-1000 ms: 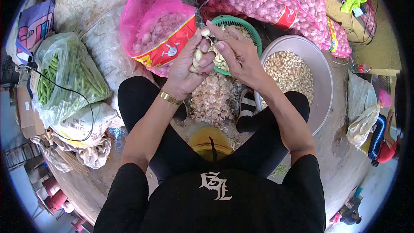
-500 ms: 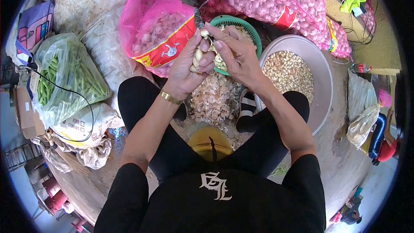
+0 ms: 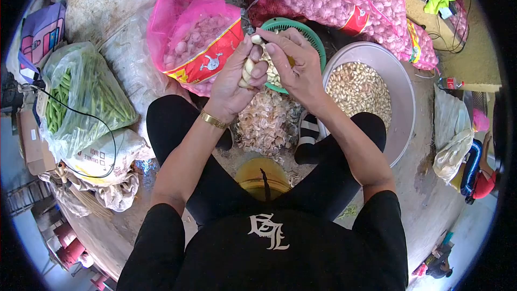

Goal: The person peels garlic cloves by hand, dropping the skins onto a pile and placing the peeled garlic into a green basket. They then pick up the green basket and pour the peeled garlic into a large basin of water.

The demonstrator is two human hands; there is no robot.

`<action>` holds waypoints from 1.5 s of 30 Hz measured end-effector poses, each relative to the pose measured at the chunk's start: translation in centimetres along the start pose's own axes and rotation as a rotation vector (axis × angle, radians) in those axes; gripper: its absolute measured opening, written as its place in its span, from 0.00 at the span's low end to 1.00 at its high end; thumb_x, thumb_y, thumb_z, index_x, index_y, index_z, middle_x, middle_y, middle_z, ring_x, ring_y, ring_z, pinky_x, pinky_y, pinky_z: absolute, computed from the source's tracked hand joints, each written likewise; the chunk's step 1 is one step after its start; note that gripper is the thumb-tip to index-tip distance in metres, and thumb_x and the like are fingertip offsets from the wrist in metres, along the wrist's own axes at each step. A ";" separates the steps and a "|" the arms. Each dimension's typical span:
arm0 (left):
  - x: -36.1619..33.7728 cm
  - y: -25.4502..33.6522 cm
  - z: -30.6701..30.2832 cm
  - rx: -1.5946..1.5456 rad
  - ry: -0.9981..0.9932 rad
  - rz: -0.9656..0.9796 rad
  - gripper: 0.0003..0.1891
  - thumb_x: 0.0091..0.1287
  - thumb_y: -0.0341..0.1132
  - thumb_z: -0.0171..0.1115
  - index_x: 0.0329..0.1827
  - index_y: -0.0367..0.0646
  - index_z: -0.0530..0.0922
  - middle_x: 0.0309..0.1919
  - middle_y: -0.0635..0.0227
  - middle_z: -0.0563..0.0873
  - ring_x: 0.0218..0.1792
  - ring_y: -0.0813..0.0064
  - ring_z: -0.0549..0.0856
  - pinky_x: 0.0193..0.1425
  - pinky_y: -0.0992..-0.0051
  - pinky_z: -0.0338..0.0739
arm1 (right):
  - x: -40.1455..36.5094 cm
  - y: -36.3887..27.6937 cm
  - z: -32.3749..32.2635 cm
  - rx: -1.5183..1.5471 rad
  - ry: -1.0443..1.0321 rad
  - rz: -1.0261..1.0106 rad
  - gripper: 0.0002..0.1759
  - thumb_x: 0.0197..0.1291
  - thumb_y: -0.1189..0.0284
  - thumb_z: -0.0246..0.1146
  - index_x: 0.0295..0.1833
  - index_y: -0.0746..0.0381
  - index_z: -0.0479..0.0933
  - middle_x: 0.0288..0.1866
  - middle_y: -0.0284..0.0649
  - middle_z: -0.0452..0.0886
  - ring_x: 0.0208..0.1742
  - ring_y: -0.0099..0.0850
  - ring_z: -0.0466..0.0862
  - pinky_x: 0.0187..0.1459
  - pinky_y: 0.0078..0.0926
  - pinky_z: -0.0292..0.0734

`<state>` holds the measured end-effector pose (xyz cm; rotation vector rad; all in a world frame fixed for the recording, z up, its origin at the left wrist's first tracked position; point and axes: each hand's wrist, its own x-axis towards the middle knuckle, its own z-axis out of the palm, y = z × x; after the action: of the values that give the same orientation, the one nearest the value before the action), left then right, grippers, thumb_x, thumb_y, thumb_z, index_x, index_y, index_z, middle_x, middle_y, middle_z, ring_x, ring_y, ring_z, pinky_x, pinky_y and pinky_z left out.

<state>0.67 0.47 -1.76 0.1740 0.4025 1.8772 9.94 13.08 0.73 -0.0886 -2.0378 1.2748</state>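
Basket [image 3: 315, 35] left of bowl [image 3: 407, 97]

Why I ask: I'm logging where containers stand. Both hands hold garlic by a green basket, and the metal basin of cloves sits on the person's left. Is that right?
Not quite. The head view shows the metal basin of cloves on the person's right, not left. The rest stands: left hand and right hand hold garlic by the green basket.
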 end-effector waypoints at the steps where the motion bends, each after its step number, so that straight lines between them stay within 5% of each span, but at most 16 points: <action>1: 0.0 0.0 0.3 0.024 0.062 0.022 0.13 0.78 0.46 0.49 0.44 0.46 0.73 0.29 0.77 0.76 0.22 0.85 0.73 0.19 0.86 0.64 | 0.1 -0.2 -0.1 0.020 -0.014 0.033 0.14 0.65 0.74 0.62 0.55 0.60 0.83 0.34 0.40 0.79 0.33 0.29 0.80 0.34 0.24 0.74; 9: 0.1 0.5 -0.3 0.124 0.117 0.027 0.13 0.77 0.45 0.50 0.47 0.45 0.74 0.29 0.77 0.75 0.22 0.85 0.73 0.19 0.86 0.65 | 0.0 0.5 -0.2 0.105 -0.055 0.081 0.14 0.71 0.69 0.58 0.53 0.65 0.82 0.35 0.39 0.81 0.39 0.25 0.79 0.42 0.24 0.73; 15: 0.1 0.7 -0.4 0.189 0.116 -0.030 0.15 0.77 0.45 0.51 0.55 0.45 0.74 0.28 0.78 0.75 0.22 0.86 0.73 0.18 0.88 0.64 | 0.1 -0.7 -1.2 0.426 -0.082 0.498 0.17 0.75 0.65 0.54 0.56 0.65 0.81 0.33 0.34 0.80 0.36 0.20 0.77 0.40 0.20 0.72; 17: 0.1 0.7 -0.3 0.184 0.105 -0.023 0.15 0.77 0.46 0.52 0.54 0.45 0.74 0.28 0.78 0.75 0.22 0.86 0.73 0.18 0.88 0.64 | 0.2 -0.7 -1.9 0.433 -0.083 0.610 0.16 0.70 0.65 0.60 0.56 0.63 0.81 0.33 0.33 0.79 0.34 0.20 0.76 0.39 0.19 0.71; 23: -0.1 0.6 0.4 0.212 0.204 -0.015 0.14 0.76 0.47 0.52 0.48 0.45 0.75 0.27 0.78 0.75 0.21 0.86 0.73 0.18 0.88 0.63 | 0.6 -0.5 -2.1 0.016 -0.123 -0.002 0.21 0.56 0.67 0.72 0.55 0.63 0.81 0.33 0.37 0.79 0.34 0.26 0.79 0.37 0.21 0.72; 30: -0.3 0.8 0.4 0.217 0.166 -0.039 0.15 0.76 0.47 0.52 0.44 0.44 0.75 0.26 0.77 0.75 0.20 0.85 0.73 0.18 0.87 0.64 | 0.7 0.5 -2.2 0.017 -0.126 0.013 0.15 0.54 0.73 0.71 0.49 0.63 0.83 0.37 0.41 0.82 0.36 0.30 0.82 0.39 0.25 0.75; 32: -0.3 0.7 1.4 0.382 0.235 -0.026 0.18 0.78 0.49 0.49 0.34 0.47 0.74 0.20 0.74 0.73 0.17 0.87 0.69 0.17 0.88 0.59 | 0.6 0.6 -2.4 -0.007 -0.137 0.009 0.14 0.52 0.76 0.71 0.47 0.62 0.84 0.38 0.42 0.83 0.36 0.32 0.83 0.39 0.27 0.75; 38: -0.3 1.2 0.9 0.467 0.211 -0.014 0.15 0.76 0.46 0.54 0.47 0.41 0.77 0.26 0.78 0.74 0.20 0.86 0.74 0.18 0.88 0.65 | 0.4 0.5 -2.8 -0.065 -0.167 0.003 0.17 0.47 0.78 0.70 0.46 0.62 0.84 0.38 0.42 0.83 0.35 0.38 0.84 0.37 0.28 0.76; 45: 0.0 1.1 0.8 0.507 0.253 -0.030 0.14 0.77 0.45 0.52 0.44 0.42 0.76 0.25 0.77 0.74 0.19 0.86 0.72 0.17 0.87 0.63 | 0.5 0.6 -2.5 -0.066 -0.124 0.026 0.12 0.46 0.77 0.71 0.39 0.65 0.82 0.34 0.43 0.82 0.31 0.37 0.83 0.34 0.29 0.75</action>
<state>0.01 0.29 -0.61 0.2667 1.0479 1.7405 10.89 15.44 1.09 -0.0689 -2.1914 1.2561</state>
